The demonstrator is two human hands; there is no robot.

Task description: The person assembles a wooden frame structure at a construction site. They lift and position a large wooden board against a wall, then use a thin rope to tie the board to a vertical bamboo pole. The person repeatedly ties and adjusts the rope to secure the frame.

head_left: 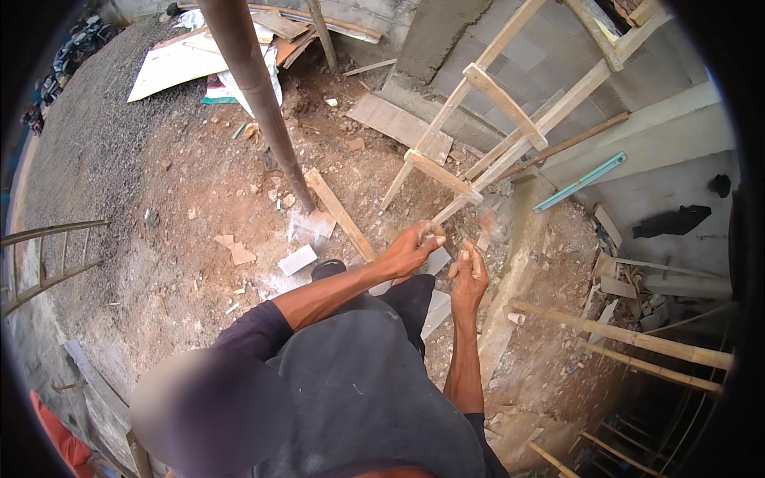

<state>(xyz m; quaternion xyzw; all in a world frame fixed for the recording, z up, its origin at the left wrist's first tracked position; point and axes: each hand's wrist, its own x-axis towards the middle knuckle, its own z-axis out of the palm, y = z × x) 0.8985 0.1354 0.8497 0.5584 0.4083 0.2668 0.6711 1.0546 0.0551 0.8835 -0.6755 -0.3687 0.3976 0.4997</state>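
My left hand [409, 248] is raised in front of my body with its fingers curled and pinched together. Close by on its right, my right hand [469, 275] points upward, thumb and fingertips also pressed together. A small gap separates the two hands. Whatever the fingertips hold, if anything, is too small to make out. Beyond the hands leans a wooden ladder [510, 163], its foot near my left fingers. A wooden plank [341, 215] lies on the dirt beyond my left wrist, and a pale rectangular block [297, 260] rests left of my forearm.
A thick brown pole [259, 103] stands ahead. Grey gravel [96, 151] is heaped at left, near white sheets [179, 68]. At right are a teal spirit level [580, 182] against the wall, a small pinkish cup [516, 318], bamboo poles [629, 331] and rubble [625, 291].
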